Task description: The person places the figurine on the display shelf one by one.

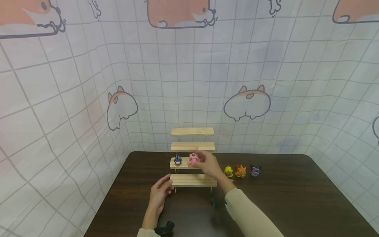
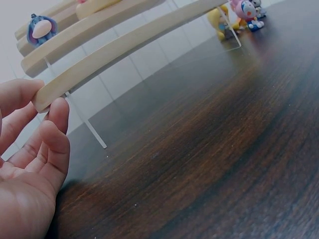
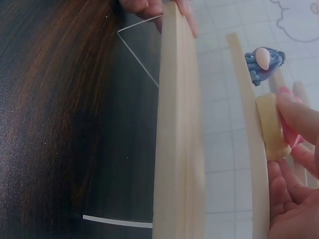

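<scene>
A tiered wooden display stand (image 1: 193, 177) with clear supports stands on the table. My left hand (image 1: 160, 194) pinches the left end of its lowest board (image 2: 99, 59), thumb above and fingers beneath. On the second board from the bottom, my right hand (image 1: 208, 163) holds a pink figurine (image 1: 193, 159) with a pale yellow base (image 3: 271, 127). That base is at the board's surface in the right wrist view; whether the board bears its weight, I cannot tell. To its left, a blue donkey figurine (image 1: 177, 160) sits on the same board.
Right of the stand, a yellow figurine (image 1: 228, 171), an orange one (image 1: 241, 171) and a purple-and-black one (image 1: 255, 170) stand on the dark wooden table (image 1: 284, 197). A grid-patterned cloth (image 1: 189, 72) hangs behind and at both sides.
</scene>
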The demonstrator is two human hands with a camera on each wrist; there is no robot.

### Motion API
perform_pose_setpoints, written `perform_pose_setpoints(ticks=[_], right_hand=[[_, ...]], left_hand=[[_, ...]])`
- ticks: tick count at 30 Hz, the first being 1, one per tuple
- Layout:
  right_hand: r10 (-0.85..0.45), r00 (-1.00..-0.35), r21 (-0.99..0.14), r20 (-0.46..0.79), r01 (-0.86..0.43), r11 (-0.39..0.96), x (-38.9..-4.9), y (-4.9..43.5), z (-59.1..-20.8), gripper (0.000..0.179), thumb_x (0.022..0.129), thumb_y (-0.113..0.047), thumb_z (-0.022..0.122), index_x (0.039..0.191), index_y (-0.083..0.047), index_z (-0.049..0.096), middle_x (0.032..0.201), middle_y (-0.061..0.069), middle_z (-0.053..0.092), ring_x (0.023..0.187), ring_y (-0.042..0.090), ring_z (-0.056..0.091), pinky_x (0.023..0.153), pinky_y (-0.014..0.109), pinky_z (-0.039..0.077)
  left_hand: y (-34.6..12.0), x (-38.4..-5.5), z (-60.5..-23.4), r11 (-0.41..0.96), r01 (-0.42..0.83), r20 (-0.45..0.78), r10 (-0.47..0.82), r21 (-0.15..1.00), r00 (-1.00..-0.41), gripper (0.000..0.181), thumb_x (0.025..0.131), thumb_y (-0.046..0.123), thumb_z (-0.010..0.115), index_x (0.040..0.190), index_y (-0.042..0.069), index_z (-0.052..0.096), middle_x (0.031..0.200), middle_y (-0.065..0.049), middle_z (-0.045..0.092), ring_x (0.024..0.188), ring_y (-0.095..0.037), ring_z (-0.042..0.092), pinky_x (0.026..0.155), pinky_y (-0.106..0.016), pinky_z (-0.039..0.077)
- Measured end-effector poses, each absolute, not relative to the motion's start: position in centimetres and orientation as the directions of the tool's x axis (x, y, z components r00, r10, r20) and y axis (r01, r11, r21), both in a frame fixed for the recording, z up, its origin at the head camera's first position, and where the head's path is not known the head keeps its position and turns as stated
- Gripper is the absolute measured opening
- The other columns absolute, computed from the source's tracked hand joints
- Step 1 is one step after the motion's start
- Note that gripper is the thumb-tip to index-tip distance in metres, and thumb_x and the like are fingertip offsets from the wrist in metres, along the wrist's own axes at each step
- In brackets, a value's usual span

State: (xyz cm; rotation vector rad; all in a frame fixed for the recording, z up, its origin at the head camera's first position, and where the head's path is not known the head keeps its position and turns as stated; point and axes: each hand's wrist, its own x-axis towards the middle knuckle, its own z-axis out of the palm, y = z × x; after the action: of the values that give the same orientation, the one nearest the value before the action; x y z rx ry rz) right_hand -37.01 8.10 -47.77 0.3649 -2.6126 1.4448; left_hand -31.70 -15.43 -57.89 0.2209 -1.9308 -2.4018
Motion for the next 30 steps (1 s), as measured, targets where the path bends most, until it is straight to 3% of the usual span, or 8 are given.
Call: perform_pose_setpoints(ticks=[30], right_hand=[[-0.023, -0.962, -0.828, 0.272, -0.246, 0.504, -36.7, 7.0, -48.1, 0.046, 0.085, -0.021, 0.085, 0.126, -0.011, 0.069, 0.118, 0.009, 0.073, 0.099, 0.023, 0.069, 0.088, 0.041, 0.057]], left_hand=[[-15.4, -31.5, -57.7, -0.25, -0.059, -0.091, -0.121, 0.966, -0.988, 0.049, 0.098, 0.019, 0.071, 0.143, 0.005, 0.059, 0.089, 0.007, 0.072, 0.078, -0.009, 0.068, 0.068, -0.021, 0.053]])
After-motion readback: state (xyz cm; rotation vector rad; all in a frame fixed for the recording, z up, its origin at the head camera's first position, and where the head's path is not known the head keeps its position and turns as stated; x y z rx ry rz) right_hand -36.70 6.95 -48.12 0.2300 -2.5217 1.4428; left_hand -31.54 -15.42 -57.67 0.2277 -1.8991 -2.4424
